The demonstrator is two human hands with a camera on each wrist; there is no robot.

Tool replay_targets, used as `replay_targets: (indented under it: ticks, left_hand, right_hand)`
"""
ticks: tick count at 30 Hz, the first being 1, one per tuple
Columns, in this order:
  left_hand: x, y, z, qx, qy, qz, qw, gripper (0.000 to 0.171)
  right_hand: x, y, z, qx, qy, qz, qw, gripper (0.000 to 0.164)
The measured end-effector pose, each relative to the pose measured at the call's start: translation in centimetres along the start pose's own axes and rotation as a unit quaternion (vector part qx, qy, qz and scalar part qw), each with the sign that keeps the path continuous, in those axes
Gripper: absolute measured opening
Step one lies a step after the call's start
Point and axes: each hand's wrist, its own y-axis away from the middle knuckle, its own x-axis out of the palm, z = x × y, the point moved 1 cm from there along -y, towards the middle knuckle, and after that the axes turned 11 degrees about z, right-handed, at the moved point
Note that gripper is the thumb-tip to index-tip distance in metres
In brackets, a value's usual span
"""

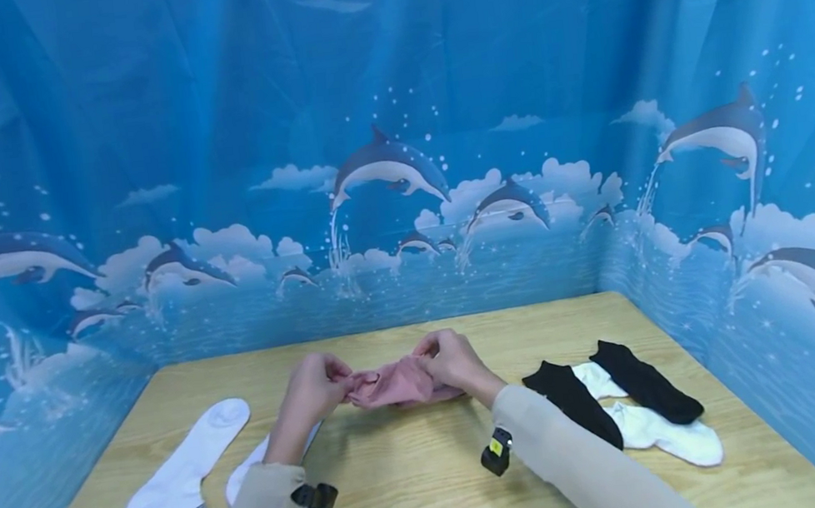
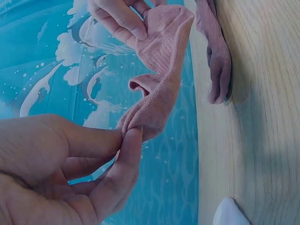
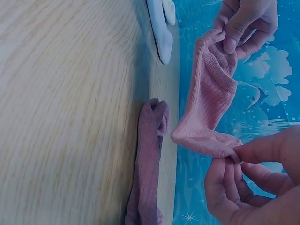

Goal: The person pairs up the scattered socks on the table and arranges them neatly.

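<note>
A pink ribbed sock [image 1: 401, 382] is stretched between both hands above the wooden table. The left hand [image 1: 322, 381] pinches the cuff end between thumb and fingers, and the cuff edge folds open in the left wrist view. At the toe end, the right hand [image 1: 453, 362] pinches the fabric with thumb and fingertips, as the right wrist view shows. A second pink sock [image 3: 149, 164] lies on the table behind and below the held one, mostly hidden by it in the head view.
On the left of the table [image 1: 397, 490] lie a white sock [image 1: 191, 471] with dark stripes and another white sock [image 1: 246, 465], partly behind the left forearm. To the right, black socks [image 1: 648, 381] lie across white socks [image 1: 665, 430]. A blue dolphin curtain [image 1: 256, 179] surrounds the table.
</note>
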Motion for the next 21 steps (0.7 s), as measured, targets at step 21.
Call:
replay_targets:
  ticks: [21]
  left_hand:
    - [0.8,-0.5,-0.4,0.021,0.000,-0.008,0.9997,0.005]
  right_hand:
    - [-1.1,0.2,-0.6,0.007,0.013,-0.002,1.000,0.005]
